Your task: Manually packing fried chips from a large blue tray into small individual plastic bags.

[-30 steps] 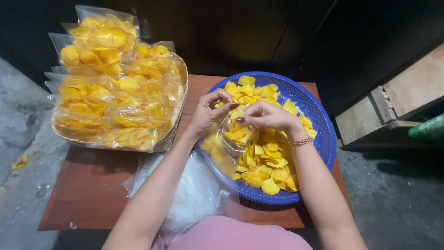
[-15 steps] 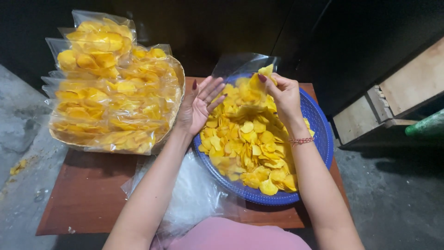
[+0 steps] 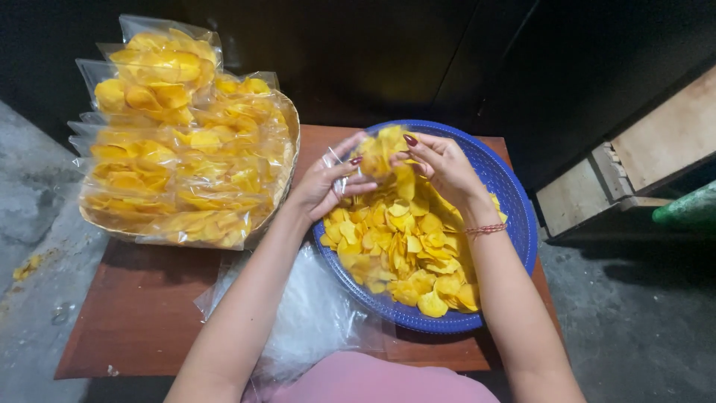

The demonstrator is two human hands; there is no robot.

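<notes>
1. Hands meet above the far side of the blue basket [image 3: 514, 216], holding a small clear plastic bag [image 3: 377, 157] of yellow chips between them.
2. The bag's long axis runs roughly left to right between the two hands, lying flat rather than upright; which end is the open mouth cannot be told, since fingers cover both ends.
3. The bag looks crumpled and glossy, its film transparent, with yellow chips showing through it; it hangs just over the loose chips [image 3: 403, 246] heaped in the basket.
4. The left hand [image 3: 328, 183] has its fingers bent, pinching the bag's left end between thumb and fingertips.
5. The right hand [image 3: 444, 168], with a red string bracelet [image 3: 485, 230] at the wrist, curls its fingers onto the bag's right end, thumb and forefinger pressed on the film.
6. The basket sits on a brown wooden table [image 3: 149, 313], towards its right side.
7. A woven tray [image 3: 287, 160] on the table's left carries a stack of filled chip bags [image 3: 175, 142].
8. A pile of empty clear bags [image 3: 313, 313] lies on the near table edge, between the forearms.
</notes>
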